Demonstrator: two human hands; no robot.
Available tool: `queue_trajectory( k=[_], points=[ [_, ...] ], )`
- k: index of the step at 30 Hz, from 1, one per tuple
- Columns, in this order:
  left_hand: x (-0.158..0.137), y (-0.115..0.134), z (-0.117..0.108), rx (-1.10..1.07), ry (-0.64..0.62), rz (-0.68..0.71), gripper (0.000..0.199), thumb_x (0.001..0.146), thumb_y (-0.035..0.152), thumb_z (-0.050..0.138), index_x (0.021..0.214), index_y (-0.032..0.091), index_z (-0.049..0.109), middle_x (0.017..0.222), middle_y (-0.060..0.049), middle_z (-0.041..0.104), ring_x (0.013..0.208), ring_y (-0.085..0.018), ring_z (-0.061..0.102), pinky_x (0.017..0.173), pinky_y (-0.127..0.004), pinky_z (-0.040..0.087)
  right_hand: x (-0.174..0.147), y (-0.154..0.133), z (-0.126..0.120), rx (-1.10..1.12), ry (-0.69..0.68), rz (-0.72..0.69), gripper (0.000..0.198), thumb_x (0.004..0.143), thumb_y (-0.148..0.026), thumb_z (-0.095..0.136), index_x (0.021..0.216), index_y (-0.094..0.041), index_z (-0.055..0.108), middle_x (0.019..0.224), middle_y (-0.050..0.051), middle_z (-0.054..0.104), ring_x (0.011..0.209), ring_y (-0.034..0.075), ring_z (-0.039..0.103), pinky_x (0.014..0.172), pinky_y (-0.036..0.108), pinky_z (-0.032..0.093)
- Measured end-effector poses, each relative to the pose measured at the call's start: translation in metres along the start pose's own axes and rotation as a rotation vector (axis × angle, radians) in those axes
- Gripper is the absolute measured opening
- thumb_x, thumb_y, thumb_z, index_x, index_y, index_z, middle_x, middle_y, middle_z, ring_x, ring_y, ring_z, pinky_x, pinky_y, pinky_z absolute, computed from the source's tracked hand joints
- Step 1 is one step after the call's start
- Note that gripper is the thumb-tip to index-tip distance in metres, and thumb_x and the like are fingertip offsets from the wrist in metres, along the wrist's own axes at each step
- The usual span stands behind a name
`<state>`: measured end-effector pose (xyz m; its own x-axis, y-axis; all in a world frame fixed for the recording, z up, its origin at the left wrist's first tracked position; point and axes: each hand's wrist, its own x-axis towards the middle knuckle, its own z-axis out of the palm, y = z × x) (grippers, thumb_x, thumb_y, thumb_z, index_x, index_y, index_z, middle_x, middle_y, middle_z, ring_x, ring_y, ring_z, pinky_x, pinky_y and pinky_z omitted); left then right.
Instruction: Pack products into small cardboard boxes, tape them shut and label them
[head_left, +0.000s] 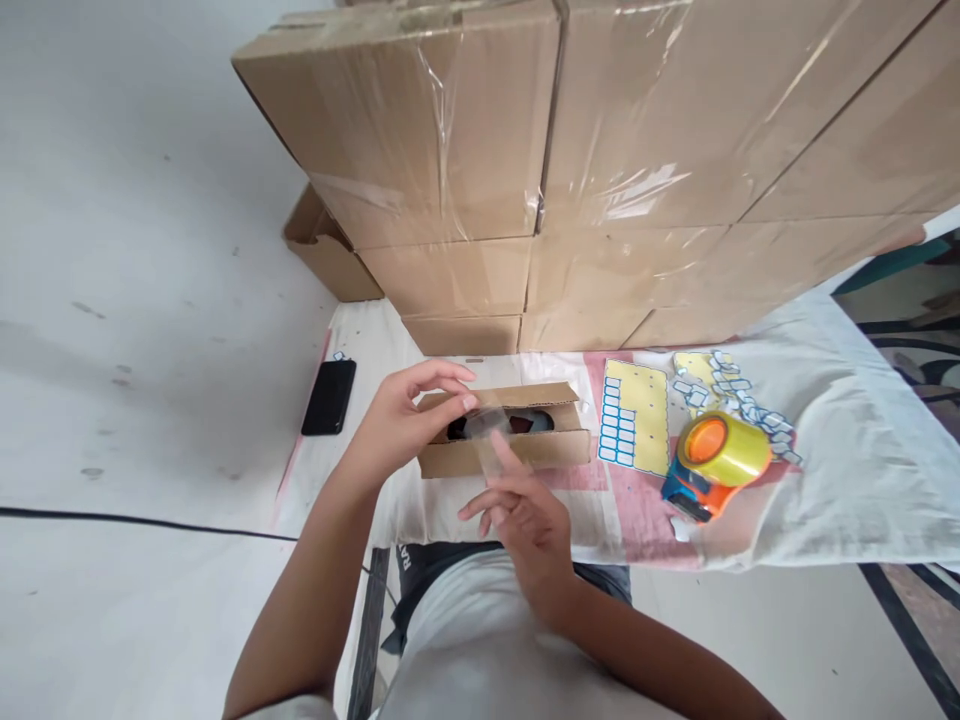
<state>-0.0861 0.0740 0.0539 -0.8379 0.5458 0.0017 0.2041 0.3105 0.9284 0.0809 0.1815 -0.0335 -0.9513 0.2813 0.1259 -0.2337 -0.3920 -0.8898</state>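
Tape [491,425] is pinched in L hand [409,415] fingers over open box [457,462], near side of desk [855,450]; R hand [532,528] fingers apart, tape poss. touched (blur). If slackened, tape could be stuck askew.

**Taped carton stack backs the tabletop**

The shiny-taped carton stack [450,140] stands on the cloth-covered tabletop [840,450]. Just beside the stack's left side is a smaller open-topped carton [334,262]. In front of the stack's left end lies a black phone [328,398]; farther left of the stack runs a black cable [150,522].
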Motion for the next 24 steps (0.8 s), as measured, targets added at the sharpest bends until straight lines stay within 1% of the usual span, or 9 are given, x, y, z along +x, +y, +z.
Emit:
queue_trajectory(
  k=[2,5,8,10,13,15,18,21,24],
  points=[
    [0.003,0.004,-0.006,0.093,0.05,0.046,0.021,0.083,0.038,0.076,0.099,0.026,0.072,0.085,0.002,0.076,0.09,-0.017,0.069,0.091,-0.033,0.048,0.0,-0.002,-0.007,-0.091,0.029,0.06,0.031,0.098,-0.027,0.059,0.128,-0.033,0.064,0.13,0.008,0.071,0.063,0.013,0.071,0.054,0.029,0.057],
    [0.002,0.013,-0.013,0.237,0.032,0.063,0.022,0.084,0.04,0.075,0.102,0.029,0.071,0.086,0.002,0.078,0.095,-0.02,0.069,0.096,-0.038,0.045,-0.001,-0.013,-0.02,-0.301,0.013,0.082,0.049,0.097,-0.021,0.056,0.144,-0.034,0.053,0.117,0.007,0.077,0.054,0.011,0.064,0.053,0.03,0.057],
    [-0.002,0.024,-0.016,0.348,0.042,0.091,0.021,0.083,0.043,0.076,0.1,0.031,0.073,0.085,0.002,0.078,0.101,-0.022,0.067,0.098,-0.042,0.043,-0.002,-0.027,-0.029,-0.508,0.039,-0.073,0.056,0.095,-0.014,0.055,0.147,-0.035,0.049,0.112,0.004,0.079,0.062,0.012,0.066,0.064,0.033,0.06],
    [-0.006,0.032,-0.017,0.343,0.135,0.138,0.017,0.082,0.041,0.077,0.095,0.03,0.074,0.086,0.002,0.078,0.098,-0.021,0.067,0.096,-0.04,0.045,0.0,-0.034,-0.034,-0.586,0.07,-0.177,0.062,0.095,-0.011,0.053,0.152,-0.034,0.042,0.111,0.003,0.079,0.065,0.013,0.068,0.069,0.033,0.061],
    [-0.012,0.046,-0.023,0.255,0.327,0.191,0.012,0.081,0.035,0.079,0.089,0.029,0.073,0.09,0.002,0.075,0.091,-0.017,0.068,0.088,-0.034,0.051,0.013,-0.038,-0.04,-0.818,0.088,-0.378,0.071,0.094,-0.011,0.053,0.159,-0.03,0.029,0.115,0.005,0.078,0.09,0.019,0.074,0.084,0.039,0.061],
    [-0.016,0.054,-0.027,0.208,0.36,0.186,0.013,0.079,0.032,0.081,0.088,0.028,0.073,0.09,0.003,0.074,0.087,-0.015,0.068,0.081,-0.029,0.053,0.027,-0.038,-0.045,-1.114,0.027,-0.512,0.069,0.093,-0.015,0.057,0.156,-0.028,0.035,0.13,0.008,0.072,0.124,0.028,0.064,0.107,0.055,0.048],
    [-0.016,0.061,-0.032,0.143,0.273,0.155,0.015,0.079,0.031,0.081,0.089,0.026,0.073,0.085,0.003,0.072,0.08,-0.012,0.068,0.075,-0.025,0.054,0.051,-0.035,-0.052,-1.502,-0.134,-0.485,0.054,0.097,-0.027,0.056,0.15,-0.025,0.046,0.155,0.009,0.051,0.149,0.037,0.037,0.12,0.07,0.018],
    [-0.01,0.059,-0.032,0.026,0.138,0.115,0.018,0.078,0.029,0.082,0.092,0.024,0.072,0.076,0.003,0.067,0.074,-0.011,0.066,0.069,-0.023,0.054,0.068,-0.031,-0.056,-1.642,-0.253,-0.389,0.055,0.101,-0.035,0.051,0.152,-0.018,0.044,0.164,0.01,0.036,0.152,0.037,0.028,0.122,0.069,0.015],
    [-0.003,0.051,-0.027,-0.158,-0.012,0.042,0.021,0.078,0.026,0.082,0.096,0.026,0.071,0.075,0.005,0.061,0.066,-0.009,0.066,0.063,-0.021,0.054,0.072,-0.026,-0.057,-1.67,-0.263,-0.365,0.056,0.102,-0.035,0.046,0.154,-0.016,0.041,0.165,0.011,0.033,0.152,0.036,0.03,0.122,0.07,0.012]
  ],
)
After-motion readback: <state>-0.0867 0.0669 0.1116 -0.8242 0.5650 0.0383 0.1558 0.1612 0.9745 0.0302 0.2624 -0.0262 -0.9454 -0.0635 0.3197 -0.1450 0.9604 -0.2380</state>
